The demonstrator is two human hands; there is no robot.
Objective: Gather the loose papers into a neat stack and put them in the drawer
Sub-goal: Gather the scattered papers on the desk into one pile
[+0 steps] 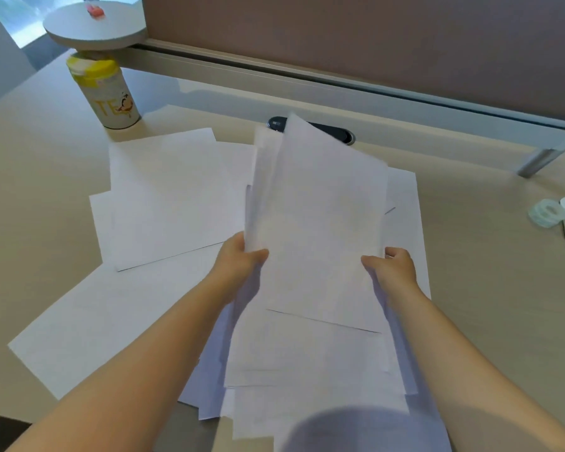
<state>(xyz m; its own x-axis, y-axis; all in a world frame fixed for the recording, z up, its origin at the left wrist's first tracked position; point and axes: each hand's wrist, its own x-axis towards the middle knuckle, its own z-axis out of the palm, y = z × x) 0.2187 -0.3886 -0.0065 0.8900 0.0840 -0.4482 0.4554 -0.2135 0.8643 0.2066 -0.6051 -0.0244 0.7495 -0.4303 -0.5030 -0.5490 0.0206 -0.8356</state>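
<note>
Both hands held a sheaf of papers (317, 223) above the desk (30, 190).
Left hand (238, 262) and right hand (393, 269) each pinched one side edge; loose sheets (163, 203) lay beneath.

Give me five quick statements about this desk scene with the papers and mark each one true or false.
1. Both hands hold a bundle of papers. True: the left hand grips its left edge and the right hand its right edge.
2. All the sheets are already gathered. False: loose sheets lie spread on the desk.
3. A tin with a yellow lid stands at the far left of the desk. True.
4. The held bundle is neatly squared. False: its sheets fan out unevenly at the top.
5. A roll of clear tape sits beside the tin. False: it lies at the desk's right edge, far from the tin.
</note>
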